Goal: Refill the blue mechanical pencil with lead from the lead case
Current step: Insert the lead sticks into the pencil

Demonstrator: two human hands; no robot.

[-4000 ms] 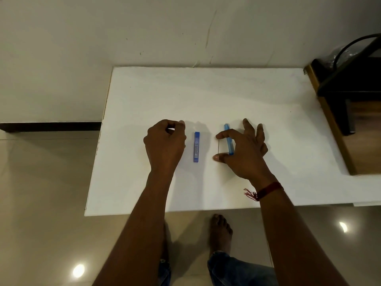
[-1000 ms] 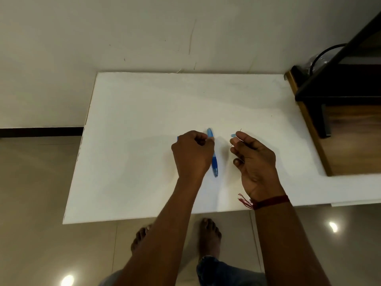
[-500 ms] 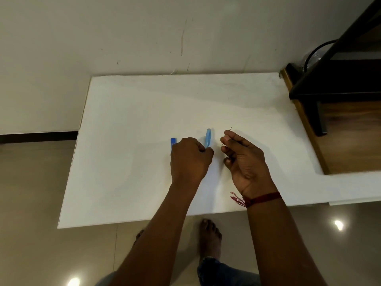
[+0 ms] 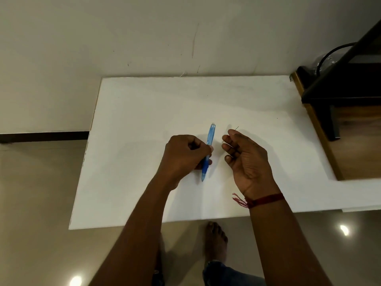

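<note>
My left hand (image 4: 183,156) grips the blue mechanical pencil (image 4: 210,137) around its middle, over the white table (image 4: 144,124). The pencil's tip points toward me and its top end points away. My right hand (image 4: 246,159) is just right of the pencil, apart from it, pinching a thin dark lead (image 4: 236,128) between thumb and fingertips; the lead's end sticks out past the fingers. The lead case is hidden, probably behind my left hand.
A dark shelf unit (image 4: 338,96) on a wooden base stands at the table's right edge, with a black cable (image 4: 329,52) behind it. A wall runs along the far edge. My bare foot (image 4: 215,242) is on the tiled floor below the near edge.
Four seconds ago pencil and lead case lay on the table. Since then my left hand has picked up the pencil and raised it into fuller view; the case is no longer visible.
</note>
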